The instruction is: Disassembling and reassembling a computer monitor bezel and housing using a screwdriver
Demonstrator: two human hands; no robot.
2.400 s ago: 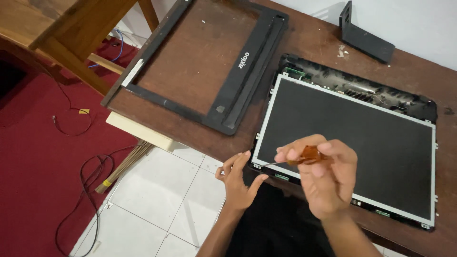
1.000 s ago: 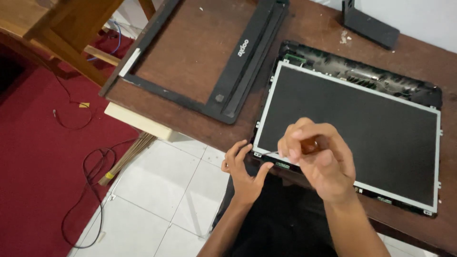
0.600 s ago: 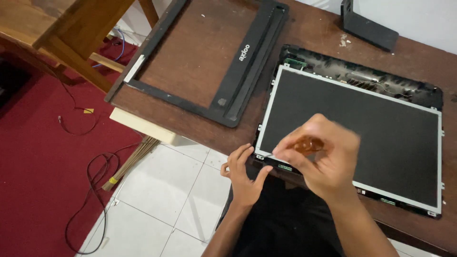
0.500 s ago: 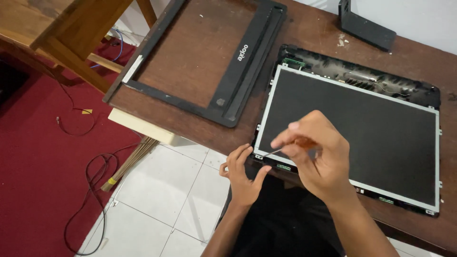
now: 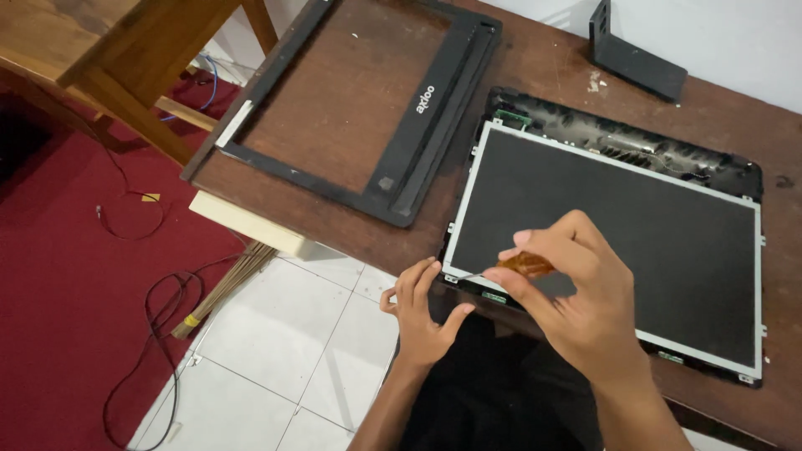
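Right hand (image 5: pixel 576 301) pinched shut around an amber-handled screwdriver (image 5: pixel 522 265), thin shaft angled to the lower-left corner of the bare display panel (image 5: pixel 618 225), lower right of frame. Left hand (image 5: pixel 422 313) half-curled, fingers apart, fingertips touching that same corner at the brown counter (image 5: pixel 551 75) edge. Black bezel frame (image 5: pixel 418 125) lying flat, upper centre, just beside the panel. Black bracket (image 5: pixel 635 54) top right. Wooden chair (image 5: pixel 125 58) upper left over red carpet (image 5: pixel 67 292).

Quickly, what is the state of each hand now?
Left hand: open, fingers curled at the near corner of the screen panel, holding nothing.
Right hand: closed on the orange-handled screwdriver, tip at that corner.
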